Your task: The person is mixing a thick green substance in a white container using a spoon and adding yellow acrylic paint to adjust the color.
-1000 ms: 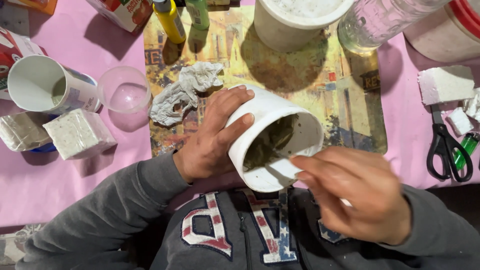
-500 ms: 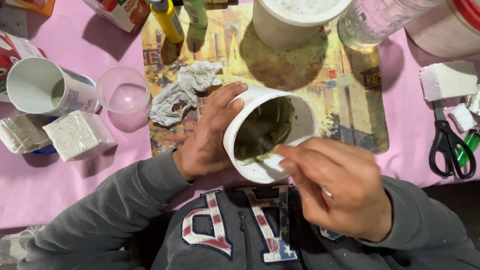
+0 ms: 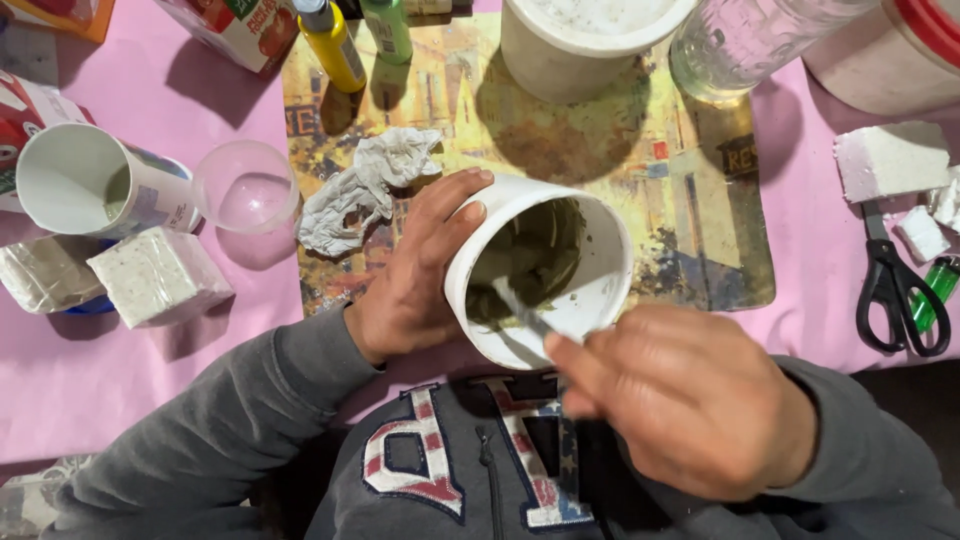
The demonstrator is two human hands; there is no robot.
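Note:
My left hand [image 3: 415,275] wraps the side of a white plastic tub [image 3: 590,300] tilted toward me, with dark greenish-brown paste [image 3: 530,255] inside. My right hand [image 3: 690,395] grips a thin stirring tool [image 3: 520,310] whose tip is dipped in the paste near the tub's lower rim. The tub hovers over the front edge of a yellow printed mat [image 3: 690,210]. The tool's handle is hidden inside my fist.
A crumpled paper towel [image 3: 360,185] lies on the mat beside my left hand. On the left lie a tipped white cup [image 3: 85,185], a clear plastic cup [image 3: 245,185] and a foam block [image 3: 160,275]. Black scissors [image 3: 895,290] and foam pieces [image 3: 890,160] sit right. Paint bottles [image 3: 335,45], a bucket [image 3: 590,45] stand behind.
My right hand has shifted left and back right while moving the tool around inside the tub. The left hand kept its hold on the tub, which tilted a bit.

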